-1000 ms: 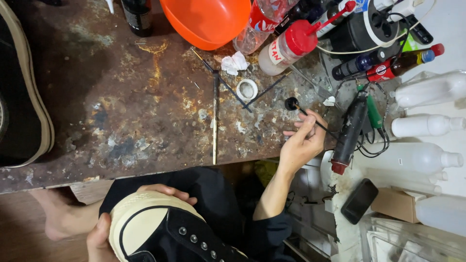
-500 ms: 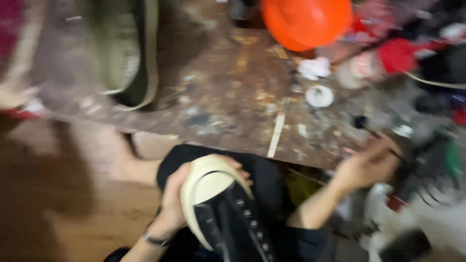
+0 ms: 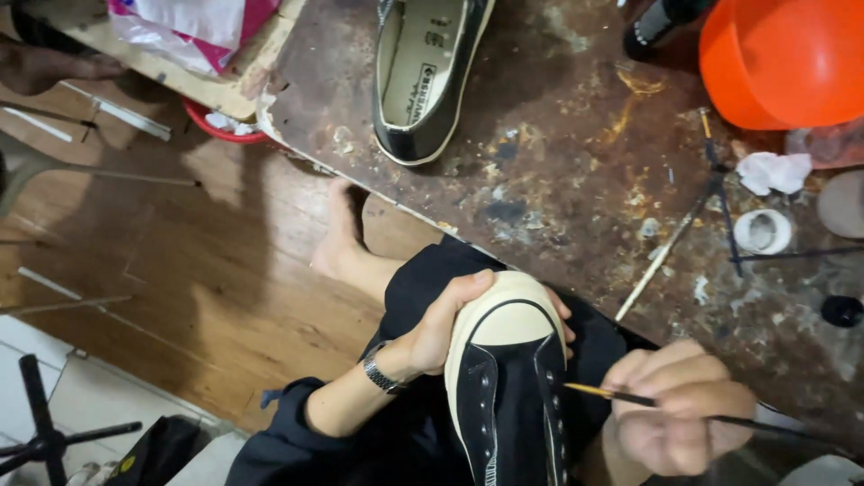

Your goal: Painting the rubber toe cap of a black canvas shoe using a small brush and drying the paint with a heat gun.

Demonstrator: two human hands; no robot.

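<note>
A black canvas sneaker [image 3: 508, 387] with a cream rubber toe cap rests on my lap. My left hand [image 3: 450, 319] grips its toe from the left, a watch on the wrist. My right hand [image 3: 679, 414], blurred, holds a thin paintbrush [image 3: 720, 418] whose yellowish tip touches the sneaker's right side near the eyelets. A second matching sneaker [image 3: 427, 76] lies upside up on the stained workbench [image 3: 558, 180], apart from both hands.
An orange bowl [image 3: 783, 58] sits at the bench's back right. A dark bottle [image 3: 657, 22], crumpled tissue [image 3: 769, 171], a small white cap [image 3: 762, 231], a black lid [image 3: 842, 310] and long sticks [image 3: 666, 252] lie nearby. My bare foot [image 3: 342, 238] rests on the wooden floor.
The view swung left and down. My right hand came from the bench's right side down to the sneaker, bringing the brush tip to it. My left hand kept its hold on the toe.
</note>
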